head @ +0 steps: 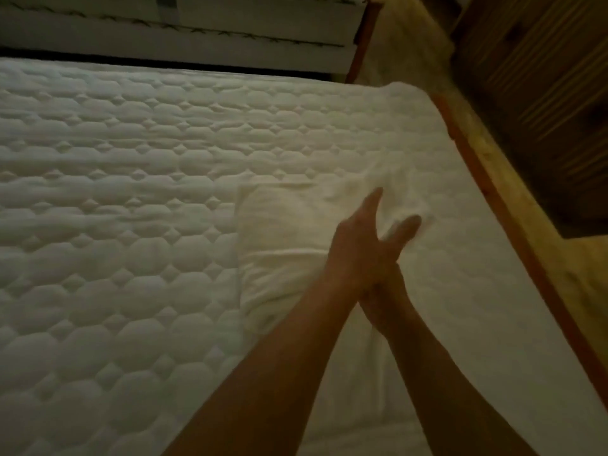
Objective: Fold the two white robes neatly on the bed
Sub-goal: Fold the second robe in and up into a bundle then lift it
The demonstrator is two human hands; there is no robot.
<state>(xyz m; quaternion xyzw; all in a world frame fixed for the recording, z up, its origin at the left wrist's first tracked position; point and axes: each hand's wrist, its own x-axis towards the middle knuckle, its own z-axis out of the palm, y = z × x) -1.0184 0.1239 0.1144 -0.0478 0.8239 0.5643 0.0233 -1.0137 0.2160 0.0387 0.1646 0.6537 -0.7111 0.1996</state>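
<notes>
A white robe [279,238] lies folded into a thick, roughly rectangular bundle on the right half of the quilted mattress [131,192]. My left hand [365,241] rests on the bundle's right end, fingers straight and thumb spread, with a ridge of cloth rising between thumb and fingers. My right hand [386,301] crosses under my left wrist at the bundle's near right corner; its fingers are mostly hidden. More smooth white fabric [362,390] lies flat below my arms; whether it is a second robe is unclear.
The bed's reddish wooden side rail [493,192] runs diagonally along the right, with yellowish floor and dark wooden furniture [543,77] beyond it. A second white bed [197,34] stands past the far edge. The room is dim.
</notes>
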